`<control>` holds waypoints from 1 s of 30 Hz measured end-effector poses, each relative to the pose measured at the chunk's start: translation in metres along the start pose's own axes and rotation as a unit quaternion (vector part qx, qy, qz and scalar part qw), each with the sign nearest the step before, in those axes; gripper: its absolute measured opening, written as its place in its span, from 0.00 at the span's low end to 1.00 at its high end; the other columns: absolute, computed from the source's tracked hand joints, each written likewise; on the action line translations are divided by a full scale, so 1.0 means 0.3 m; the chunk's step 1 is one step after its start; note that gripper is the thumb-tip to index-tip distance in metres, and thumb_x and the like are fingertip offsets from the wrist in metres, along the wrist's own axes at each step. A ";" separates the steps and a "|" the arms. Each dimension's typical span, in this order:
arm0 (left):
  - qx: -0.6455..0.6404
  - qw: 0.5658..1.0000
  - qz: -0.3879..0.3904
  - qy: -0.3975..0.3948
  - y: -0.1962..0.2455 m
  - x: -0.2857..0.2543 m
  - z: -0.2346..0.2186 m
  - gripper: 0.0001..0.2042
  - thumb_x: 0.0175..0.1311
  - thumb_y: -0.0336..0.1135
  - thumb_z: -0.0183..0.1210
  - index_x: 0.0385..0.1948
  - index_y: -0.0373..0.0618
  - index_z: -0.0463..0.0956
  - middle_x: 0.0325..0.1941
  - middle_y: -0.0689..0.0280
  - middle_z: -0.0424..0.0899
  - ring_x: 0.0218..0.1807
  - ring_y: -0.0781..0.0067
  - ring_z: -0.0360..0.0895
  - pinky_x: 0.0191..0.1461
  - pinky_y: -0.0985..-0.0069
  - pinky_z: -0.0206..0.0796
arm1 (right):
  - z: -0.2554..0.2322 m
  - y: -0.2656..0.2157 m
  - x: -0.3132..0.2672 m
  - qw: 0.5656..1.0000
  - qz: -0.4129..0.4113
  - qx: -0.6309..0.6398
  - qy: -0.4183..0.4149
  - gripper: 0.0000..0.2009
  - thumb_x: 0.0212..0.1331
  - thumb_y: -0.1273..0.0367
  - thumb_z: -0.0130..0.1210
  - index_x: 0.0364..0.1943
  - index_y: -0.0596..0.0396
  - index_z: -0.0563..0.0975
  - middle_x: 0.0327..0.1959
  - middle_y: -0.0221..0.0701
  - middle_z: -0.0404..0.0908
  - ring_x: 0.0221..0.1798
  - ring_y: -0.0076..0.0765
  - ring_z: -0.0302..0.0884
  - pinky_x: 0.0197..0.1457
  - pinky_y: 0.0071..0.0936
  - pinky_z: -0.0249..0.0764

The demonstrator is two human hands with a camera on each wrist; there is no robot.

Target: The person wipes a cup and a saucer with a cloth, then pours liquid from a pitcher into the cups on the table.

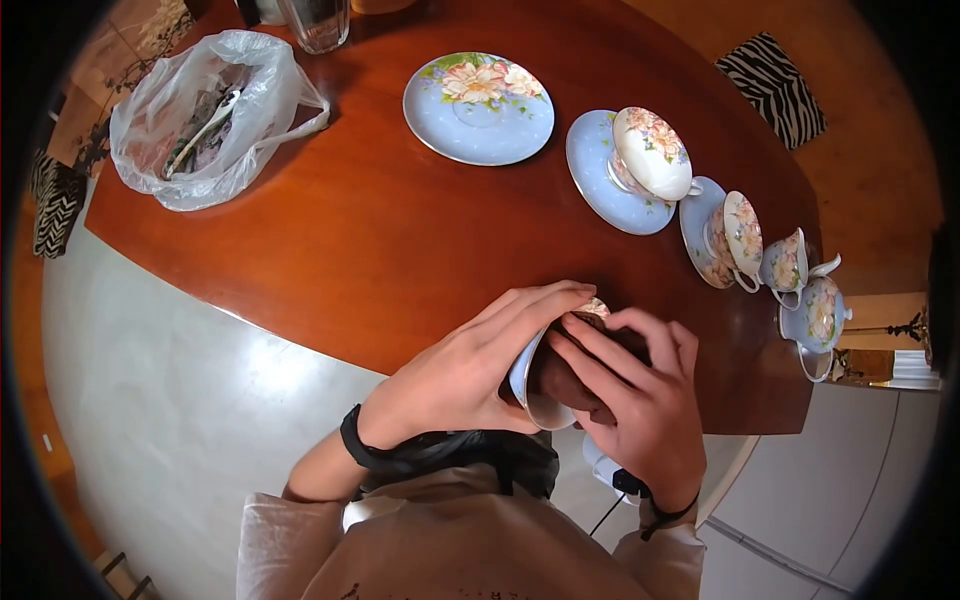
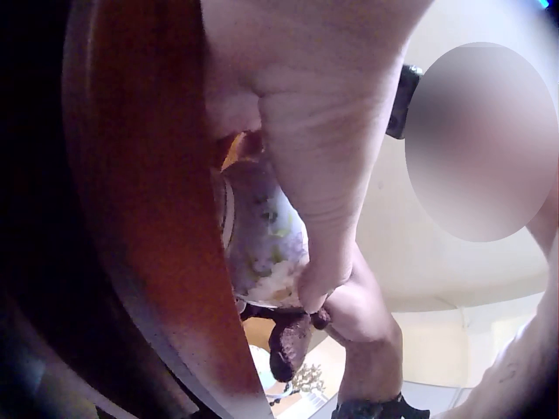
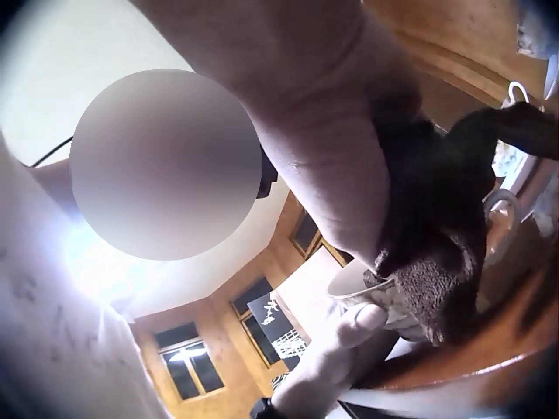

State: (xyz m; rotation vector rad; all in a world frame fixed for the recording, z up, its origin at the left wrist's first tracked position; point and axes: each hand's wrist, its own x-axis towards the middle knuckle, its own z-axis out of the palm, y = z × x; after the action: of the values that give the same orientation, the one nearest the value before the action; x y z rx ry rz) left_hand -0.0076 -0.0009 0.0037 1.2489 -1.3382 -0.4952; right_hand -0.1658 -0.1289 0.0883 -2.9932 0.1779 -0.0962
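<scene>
Close to the table's near edge, my left hand (image 1: 455,355) grips a light-blue floral teacup (image 1: 519,372) from its left side, the cup tilted with its mouth to the right. A dark brown cloth (image 1: 565,382) is bunched in my right hand (image 1: 650,415), its fingers pressing the cloth into the cup's mouth. The left wrist view shows the cup's flowered side (image 2: 271,227) and a flap of cloth (image 2: 293,345) hanging past the rim. In the right wrist view the textured cloth (image 3: 437,284) spills out below the palm. The cup's handle is hidden.
On the wooden table (image 1: 300,280) lies a floral saucer (image 1: 480,135). Right of it stand a cup on a saucer (image 1: 598,190), another cup and saucer (image 1: 738,235), a creamer (image 1: 787,262) and a teapot (image 1: 822,315). A plastic bag (image 1: 215,120) and a glass (image 1: 320,25) are at left.
</scene>
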 end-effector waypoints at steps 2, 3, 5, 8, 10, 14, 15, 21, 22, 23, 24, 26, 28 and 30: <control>-0.006 1.000 0.005 -0.006 0.005 0.002 0.002 0.49 0.39 0.34 0.78 0.69 0.36 0.61 0.69 0.50 0.70 0.68 0.44 0.68 0.69 0.57 0.65 | -0.008 0.000 -0.007 0.999 0.008 0.023 -0.021 0.28 0.43 0.66 0.68 0.56 0.48 0.81 0.60 0.24 0.79 0.58 0.36 0.71 0.63 0.46 0.59; -0.009 1.000 0.007 -0.008 0.007 0.002 0.003 0.49 0.38 0.32 0.77 0.69 0.36 0.60 0.69 0.50 0.69 0.68 0.43 0.67 0.68 0.56 0.65 | -0.012 0.003 -0.010 0.999 0.008 0.039 -0.031 0.28 0.44 0.65 0.68 0.56 0.49 0.81 0.60 0.25 0.80 0.58 0.36 0.71 0.63 0.46 0.59; 0.006 1.000 0.011 -0.009 0.005 -0.003 0.005 0.49 0.38 0.33 0.77 0.69 0.36 0.60 0.69 0.50 0.69 0.67 0.42 0.68 0.67 0.56 0.66 | -0.015 0.003 -0.009 0.997 0.004 0.068 -0.021 0.24 0.48 0.62 0.70 0.52 0.54 0.82 0.55 0.28 0.82 0.54 0.37 0.72 0.63 0.46 0.60; 0.021 1.000 0.012 -0.012 0.006 -0.004 0.009 0.49 0.39 0.36 0.77 0.68 0.36 0.61 0.68 0.50 0.70 0.67 0.42 0.68 0.67 0.55 0.66 | -0.008 0.019 -0.003 0.993 -0.013 0.113 0.001 0.19 0.51 0.60 0.71 0.44 0.56 0.83 0.46 0.30 0.83 0.49 0.39 0.74 0.57 0.42 0.66; 0.032 0.999 0.011 -0.014 0.010 -0.005 0.010 0.48 0.40 0.38 0.77 0.68 0.36 0.61 0.68 0.50 0.70 0.66 0.41 0.68 0.67 0.55 0.66 | 0.004 0.033 -0.005 0.985 -0.020 0.171 0.000 0.18 0.51 0.60 0.71 0.39 0.58 0.82 0.40 0.32 0.82 0.45 0.41 0.75 0.53 0.40 0.69; 0.061 0.998 0.014 -0.013 0.006 -0.010 0.021 0.46 0.45 0.46 0.74 0.67 0.36 0.62 0.67 0.50 0.71 0.66 0.42 0.69 0.66 0.55 0.67 | 0.010 0.054 0.000 0.972 -0.044 0.229 -0.010 0.17 0.51 0.60 0.71 0.32 0.59 0.79 0.33 0.35 0.79 0.39 0.43 0.74 0.48 0.38 0.72; 0.069 0.997 0.015 -0.012 0.003 -0.011 0.027 0.45 0.47 0.48 0.74 0.67 0.36 0.62 0.67 0.50 0.71 0.66 0.42 0.69 0.65 0.56 0.68 | 0.008 0.054 -0.002 0.971 -0.047 0.233 -0.007 0.17 0.51 0.60 0.71 0.31 0.60 0.78 0.32 0.35 0.78 0.39 0.44 0.74 0.47 0.38 0.72; 0.070 0.997 -0.031 -0.033 0.016 -0.009 0.044 0.41 0.50 0.45 0.72 0.66 0.41 0.63 0.66 0.51 0.72 0.65 0.45 0.72 0.61 0.60 0.73 | 0.006 0.057 -0.032 0.956 -0.043 0.291 -0.015 0.16 0.53 0.62 0.69 0.31 0.59 0.76 0.28 0.36 0.73 0.37 0.45 0.73 0.43 0.38 0.73; 0.065 0.996 -0.041 -0.040 0.019 -0.005 0.045 0.40 0.50 0.43 0.73 0.66 0.42 0.63 0.66 0.50 0.72 0.65 0.45 0.73 0.61 0.60 0.73 | 0.004 0.062 -0.033 0.948 -0.040 0.315 -0.029 0.15 0.54 0.63 0.69 0.32 0.59 0.76 0.29 0.37 0.74 0.38 0.46 0.73 0.44 0.38 0.73; 0.055 0.997 -0.044 -0.036 0.024 -0.002 0.048 0.41 0.48 0.38 0.75 0.65 0.44 0.63 0.66 0.50 0.72 0.65 0.44 0.73 0.60 0.60 0.75 | 0.004 0.066 -0.031 0.939 -0.040 0.339 -0.044 0.15 0.54 0.64 0.68 0.33 0.60 0.77 0.30 0.38 0.75 0.39 0.46 0.74 0.45 0.39 0.73; 0.049 0.998 -0.036 -0.024 0.026 -0.001 0.051 0.41 0.48 0.37 0.75 0.65 0.44 0.62 0.66 0.50 0.73 0.64 0.44 0.73 0.60 0.60 0.75 | 0.006 0.067 -0.029 0.929 -0.042 0.363 -0.059 0.14 0.55 0.64 0.68 0.34 0.60 0.77 0.31 0.39 0.75 0.40 0.47 0.74 0.46 0.40 0.73; 0.039 0.999 -0.021 0.002 0.020 -0.002 0.054 0.41 0.48 0.35 0.75 0.65 0.44 0.62 0.66 0.50 0.73 0.64 0.43 0.74 0.59 0.60 0.76 | 0.036 0.061 -0.030 0.908 -0.039 0.417 -0.019 0.14 0.55 0.67 0.67 0.38 0.61 0.78 0.36 0.41 0.78 0.44 0.47 0.75 0.49 0.40 0.74; 0.048 0.999 -0.011 0.003 0.006 -0.007 0.060 0.42 0.47 0.33 0.76 0.66 0.44 0.61 0.65 0.50 0.74 0.63 0.43 0.75 0.60 0.60 0.76 | 0.067 0.059 -0.041 0.904 -0.042 0.426 0.014 0.16 0.53 0.69 0.67 0.43 0.62 0.79 0.41 0.42 0.80 0.49 0.47 0.76 0.53 0.40 0.75; 0.057 0.998 -0.007 0.004 0.008 -0.007 0.061 0.43 0.46 0.33 0.77 0.66 0.43 0.60 0.65 0.50 0.74 0.62 0.42 0.76 0.60 0.60 0.76 | 0.088 0.058 -0.057 0.918 -0.050 0.391 0.042 0.19 0.50 0.70 0.68 0.48 0.61 0.80 0.48 0.42 0.81 0.53 0.47 0.76 0.57 0.40 0.75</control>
State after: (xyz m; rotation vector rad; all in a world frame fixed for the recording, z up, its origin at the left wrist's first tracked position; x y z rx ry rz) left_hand -0.0254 -0.0053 0.0006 1.3521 -1.3667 -0.4278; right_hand -0.1828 -0.1403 0.0586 -2.1959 -0.0122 -0.2411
